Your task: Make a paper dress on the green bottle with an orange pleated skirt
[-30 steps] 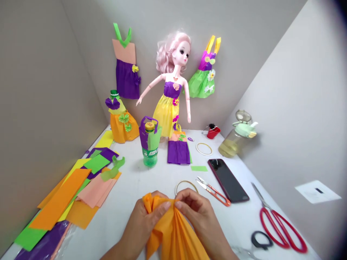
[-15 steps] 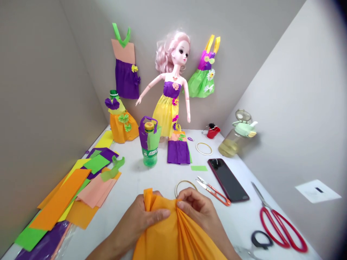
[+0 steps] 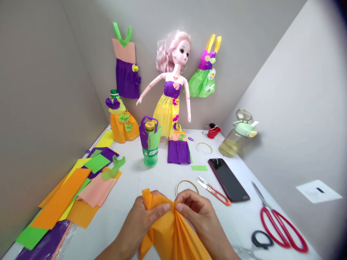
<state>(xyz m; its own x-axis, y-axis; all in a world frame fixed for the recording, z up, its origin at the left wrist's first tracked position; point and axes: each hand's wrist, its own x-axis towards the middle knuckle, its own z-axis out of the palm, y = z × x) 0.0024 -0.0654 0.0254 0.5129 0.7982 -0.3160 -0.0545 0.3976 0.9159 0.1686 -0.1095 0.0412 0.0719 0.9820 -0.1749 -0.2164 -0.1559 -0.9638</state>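
Observation:
Both hands pinch the top edge of an orange fabric sheet [image 3: 179,234] at the front of the table. My left hand [image 3: 145,218] is closed on its left part, thumb lying on top and fingers behind. Close beside it, my right hand [image 3: 199,213] grips the edge between thumb and fingertips. Narrow pleats fan downward from the right hand's pinch, and the cloth's lower end runs out of view. Just beyond the right hand lies a gold ring [image 3: 187,182], partly hidden by its fingers. Orange-handled thread snips [image 3: 214,191] rest to the right of it.
Coloured fabric pieces [image 3: 62,198] pile up at left. A doll [image 3: 173,83] in a purple and yellow dress stands behind a dressed bottle [image 3: 150,151]. At right are a phone [image 3: 229,178], red-handled scissors [image 3: 282,227], black-handled scissors [image 3: 261,240] and a drinking bottle [image 3: 233,141].
The hands have drawn closer together, thumbs almost meeting at the gathered edge. The orange fabric has bunched more tightly, and its lower left part has folded inward.

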